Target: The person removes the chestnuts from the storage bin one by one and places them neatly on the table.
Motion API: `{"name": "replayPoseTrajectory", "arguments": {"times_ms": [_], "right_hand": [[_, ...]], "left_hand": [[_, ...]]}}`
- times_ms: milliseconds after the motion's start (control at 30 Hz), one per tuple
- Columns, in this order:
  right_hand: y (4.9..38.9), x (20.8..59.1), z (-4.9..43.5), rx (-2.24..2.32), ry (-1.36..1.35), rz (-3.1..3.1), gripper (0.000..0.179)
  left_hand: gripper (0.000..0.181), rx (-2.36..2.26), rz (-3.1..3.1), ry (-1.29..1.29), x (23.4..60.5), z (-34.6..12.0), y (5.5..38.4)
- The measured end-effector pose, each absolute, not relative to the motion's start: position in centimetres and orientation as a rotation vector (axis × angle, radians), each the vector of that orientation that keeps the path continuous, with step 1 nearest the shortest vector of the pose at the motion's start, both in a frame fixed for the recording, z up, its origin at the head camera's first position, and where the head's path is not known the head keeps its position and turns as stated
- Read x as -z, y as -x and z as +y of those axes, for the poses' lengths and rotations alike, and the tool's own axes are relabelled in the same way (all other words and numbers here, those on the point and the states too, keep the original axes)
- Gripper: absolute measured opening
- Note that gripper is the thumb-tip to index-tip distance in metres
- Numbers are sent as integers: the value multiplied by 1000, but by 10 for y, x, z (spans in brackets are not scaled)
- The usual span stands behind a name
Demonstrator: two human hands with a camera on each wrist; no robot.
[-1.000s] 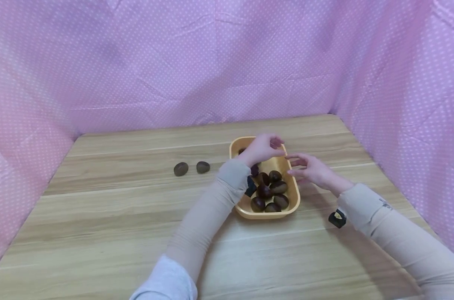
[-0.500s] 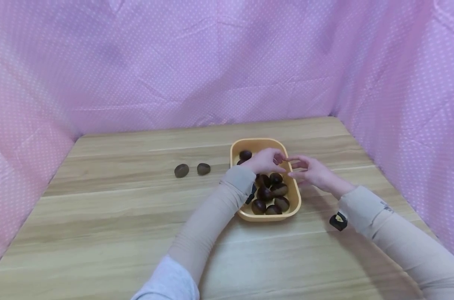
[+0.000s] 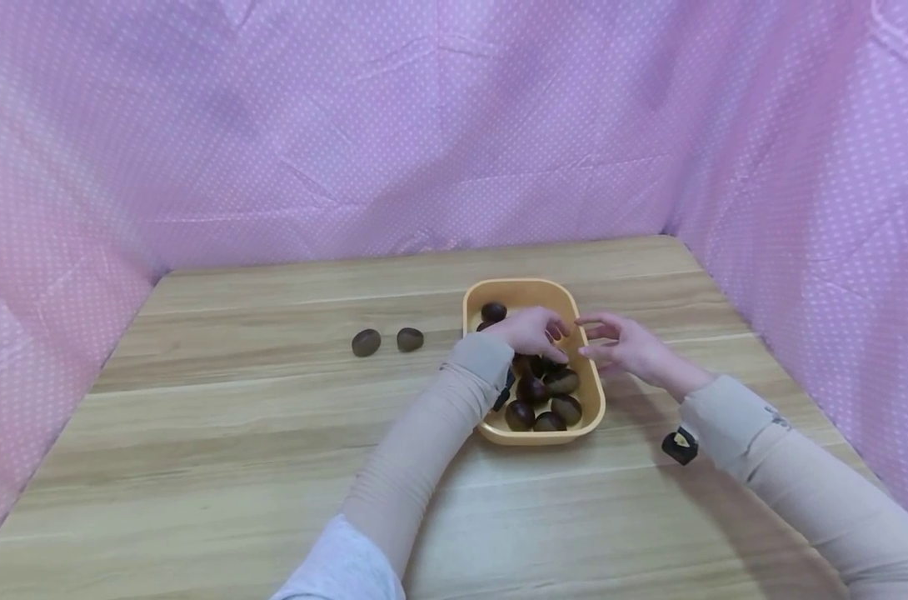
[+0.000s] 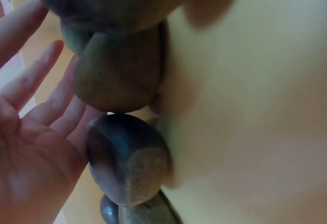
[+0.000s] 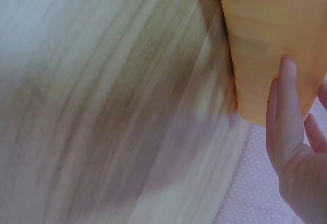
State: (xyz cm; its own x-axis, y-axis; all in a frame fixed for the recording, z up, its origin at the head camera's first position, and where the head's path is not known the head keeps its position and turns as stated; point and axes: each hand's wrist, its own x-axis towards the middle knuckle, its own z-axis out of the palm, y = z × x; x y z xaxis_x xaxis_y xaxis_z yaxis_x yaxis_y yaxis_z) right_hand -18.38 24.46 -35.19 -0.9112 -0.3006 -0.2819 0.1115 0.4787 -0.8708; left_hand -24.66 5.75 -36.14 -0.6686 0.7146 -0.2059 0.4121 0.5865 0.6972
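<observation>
A yellow plastic bin (image 3: 593,417) holds several brown chestnuts (image 3: 531,389). My left hand (image 3: 532,330) hangs inside the bin, over its middle, palm toward the chestnuts. In the left wrist view that hand (image 4: 36,147) has its fingers spread and loosely extended beside a row of chestnuts (image 4: 127,157); none is gripped. My right hand (image 3: 634,348) stands at the bin's right rim, fingertips at the edge. The right wrist view shows a straight finger (image 5: 287,101) against the outside wall of the bin (image 5: 265,35).
Two chestnuts, one at the left (image 3: 366,342) and one nearer the bin (image 3: 410,339), lie on the wooden table (image 3: 222,450). Pink dotted cloth (image 3: 394,125) hangs behind and along both sides of the table.
My left hand has moved from the far part of the bin toward me, lower over the chestnuts. The right hand has stayed at the right rim.
</observation>
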Motion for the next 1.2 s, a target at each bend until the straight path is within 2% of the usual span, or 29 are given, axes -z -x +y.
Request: {"name": "replayPoseTrajectory", "arguments": {"times_ms": [900, 1200], "right_hand": [[179, 355, 244, 1449, 160, 2320, 62], [178, 356, 244, 1489, 164, 2307, 62]], "left_hand": [[31, -648, 2365, -970, 367, 58, 248], [32, -639, 2398, -963, 367, 58, 247]]}}
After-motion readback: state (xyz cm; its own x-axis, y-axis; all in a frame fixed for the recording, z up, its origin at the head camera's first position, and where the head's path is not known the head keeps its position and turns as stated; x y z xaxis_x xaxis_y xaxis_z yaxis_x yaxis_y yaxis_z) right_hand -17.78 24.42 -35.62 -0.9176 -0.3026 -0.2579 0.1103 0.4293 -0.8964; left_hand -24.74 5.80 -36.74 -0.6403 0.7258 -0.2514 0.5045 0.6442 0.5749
